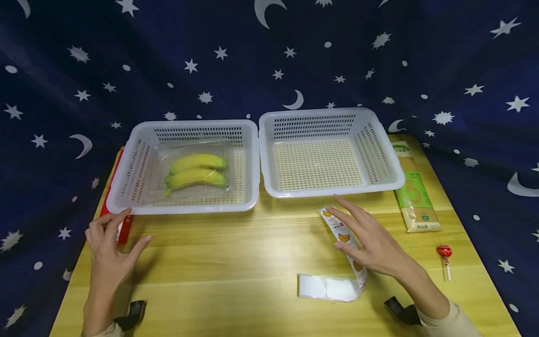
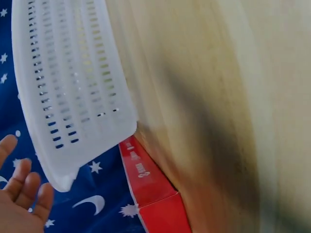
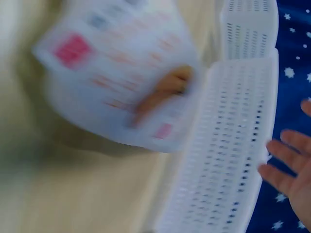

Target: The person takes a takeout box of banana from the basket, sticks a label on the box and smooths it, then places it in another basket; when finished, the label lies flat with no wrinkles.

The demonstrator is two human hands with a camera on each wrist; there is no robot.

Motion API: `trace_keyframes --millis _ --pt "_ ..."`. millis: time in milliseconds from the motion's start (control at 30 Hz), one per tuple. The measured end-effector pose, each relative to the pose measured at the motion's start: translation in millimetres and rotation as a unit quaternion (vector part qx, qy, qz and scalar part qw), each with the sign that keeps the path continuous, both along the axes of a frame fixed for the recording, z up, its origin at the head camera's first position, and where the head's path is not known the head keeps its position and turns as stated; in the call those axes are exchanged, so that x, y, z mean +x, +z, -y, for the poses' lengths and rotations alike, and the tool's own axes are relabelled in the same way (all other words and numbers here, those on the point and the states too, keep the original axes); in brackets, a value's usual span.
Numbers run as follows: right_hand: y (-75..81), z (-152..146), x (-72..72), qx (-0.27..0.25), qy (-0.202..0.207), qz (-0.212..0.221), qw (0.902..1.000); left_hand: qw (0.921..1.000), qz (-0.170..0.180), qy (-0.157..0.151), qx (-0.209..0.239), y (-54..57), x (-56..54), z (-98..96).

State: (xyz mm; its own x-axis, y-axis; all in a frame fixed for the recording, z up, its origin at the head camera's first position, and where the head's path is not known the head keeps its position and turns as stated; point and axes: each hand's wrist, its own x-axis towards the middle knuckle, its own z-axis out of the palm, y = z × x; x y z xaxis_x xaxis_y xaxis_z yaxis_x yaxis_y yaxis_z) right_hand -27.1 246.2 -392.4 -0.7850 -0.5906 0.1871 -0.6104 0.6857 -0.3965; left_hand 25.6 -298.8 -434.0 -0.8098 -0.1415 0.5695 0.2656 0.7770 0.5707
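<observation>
- Right grip [image 1: 368,241], fingers apart, over the sticker strip [image 1: 344,237]
- Left grip [image 1: 110,250], fingers apart, by the basket [image 1: 185,209] corner
- Bench [image 1: 227,257] stretching between them
- Lollipop [image 1: 444,251] near its right edge

Two baskets stand side by side on the table [image 1: 219,262], a curtain [image 1: 252,56] behind them. In the left basket [image 1: 189,208] lie bananas [image 1: 198,162] inside a package. A box [image 1: 123,229] lies along that basket's left side, partly hidden by it, with the left hand [image 1: 107,255] near its front end. Before the right basket [image 1: 317,164] lies a sticker strip [image 1: 344,237], the right hand [image 1: 372,238] over it. A packet [image 1: 414,192] lies right of that basket; before the packet, near the table's right edge, lies a lollipop [image 1: 445,255].
</observation>
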Motion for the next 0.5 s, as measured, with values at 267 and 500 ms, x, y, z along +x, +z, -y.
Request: trace_keyframes --millis 267,500 --pt "30.2 27 -45.9 -0.010 0.082 0.033 0.9960 0.9981 0.032 -0.001 0.053 -1.9 -11.9 13.9" --pt "45.9 60 -100.0 -0.038 0.140 0.074 0.9866 0.9902 0.076 0.019 0.115 -0.8 -24.0 20.5"
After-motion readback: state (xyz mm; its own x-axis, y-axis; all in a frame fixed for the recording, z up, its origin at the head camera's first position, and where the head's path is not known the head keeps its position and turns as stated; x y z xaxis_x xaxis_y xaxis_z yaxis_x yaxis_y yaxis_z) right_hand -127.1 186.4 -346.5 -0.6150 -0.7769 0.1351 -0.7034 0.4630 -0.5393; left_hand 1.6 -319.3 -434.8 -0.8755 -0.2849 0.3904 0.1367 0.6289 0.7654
